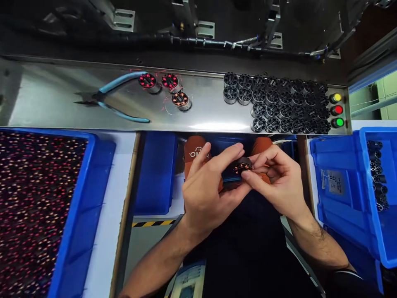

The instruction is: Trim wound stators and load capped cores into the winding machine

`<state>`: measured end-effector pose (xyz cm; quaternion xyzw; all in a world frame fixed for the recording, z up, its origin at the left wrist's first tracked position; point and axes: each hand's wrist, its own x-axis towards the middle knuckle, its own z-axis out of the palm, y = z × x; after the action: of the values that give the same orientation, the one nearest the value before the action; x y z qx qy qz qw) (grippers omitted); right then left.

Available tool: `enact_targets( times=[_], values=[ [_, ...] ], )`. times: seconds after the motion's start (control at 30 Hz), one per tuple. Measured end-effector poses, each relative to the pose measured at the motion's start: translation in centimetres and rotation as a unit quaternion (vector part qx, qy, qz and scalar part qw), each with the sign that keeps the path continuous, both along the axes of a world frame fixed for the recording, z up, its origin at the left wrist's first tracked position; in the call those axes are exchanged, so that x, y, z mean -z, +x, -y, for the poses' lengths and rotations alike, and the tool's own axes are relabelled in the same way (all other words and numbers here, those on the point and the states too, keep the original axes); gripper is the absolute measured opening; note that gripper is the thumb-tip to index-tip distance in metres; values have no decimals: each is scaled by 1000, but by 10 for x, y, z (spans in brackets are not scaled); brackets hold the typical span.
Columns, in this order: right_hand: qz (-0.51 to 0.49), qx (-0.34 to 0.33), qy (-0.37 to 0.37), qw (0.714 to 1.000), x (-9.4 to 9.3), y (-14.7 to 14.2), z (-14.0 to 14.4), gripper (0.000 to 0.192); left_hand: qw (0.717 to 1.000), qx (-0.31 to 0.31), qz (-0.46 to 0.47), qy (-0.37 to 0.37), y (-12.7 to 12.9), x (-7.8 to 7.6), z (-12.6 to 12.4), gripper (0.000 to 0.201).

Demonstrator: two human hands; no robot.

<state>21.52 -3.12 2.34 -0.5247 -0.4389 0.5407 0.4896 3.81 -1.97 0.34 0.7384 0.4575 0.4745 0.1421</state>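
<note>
Left bin: a blue one, packed full of tiny red and orange bits, parked at the far left edge.
Pliers: blue handles, laid flat on the metal shelf, tips pointed left.
Wound coils: three of them, red and copper wire, set just right of the pliers' handles, loose wire ends scattered about.
Left hand: curled round the small coil from the left, index finger stretched over the top, thumb tucked underneath.
Small coil: black ring with copper windings, gripped between both hands, held in mid-air below the shelf and above the lap.
Right hand: pinched on the coil's right side with thumb and fingertips, other fingers folded in.
Empty cores: lots of black ones, bunched in rows on the right of the shelf.
Buttons: yellow, red, green, stacked at the shelf's right end.
Right bin: blue, more black cores seen lined along its far side.
</note>
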Motion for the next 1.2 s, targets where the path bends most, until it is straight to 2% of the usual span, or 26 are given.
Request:
enact_targets(
  times=[0.13,0.3,0.43,0.57,0.67,0.73,0.77,0.87,0.97,1.1,1.2],
  values=[
    [-39,-51,-30,997,1,9,4,34,998,-3,61,-13,-6,10,5,47],
    [-47,-86,3,995,3,24,4,14,994,13,94,-53,-12,-1,4,33],
    [13,-82,37,996,2,27,1,14,994,0,97,-60,-10,-7,6,30],
    [48,-64,52,995,0,25,3,19,992,-7,104,-69,-10,-6,10,38],
    [45,-113,50,991,-1,23,7,11,995,0,91,-50,-12,-5,12,45],
    [71,-133,62,987,-2,22,8,25,997,10,71,-39,-13,-5,13,43],
    [93,-132,72,984,-3,21,9,25,998,13,60,-33,-13,-5,14,42],
    [154,-110,98,977,-6,20,7,8,999,9,33,-23,-12,-5,14,38],
    [179,-115,107,971,-9,21,5,10,999,14,28,-34,-11,-5,15,42],
    [152,-127,90,976,-11,23,3,14,996,59,29,-66,-11,-7,17,55],
    [101,-130,50,985,-10,26,4,15,994,65,37,-74,-10,-9,19,62]
  ],
)
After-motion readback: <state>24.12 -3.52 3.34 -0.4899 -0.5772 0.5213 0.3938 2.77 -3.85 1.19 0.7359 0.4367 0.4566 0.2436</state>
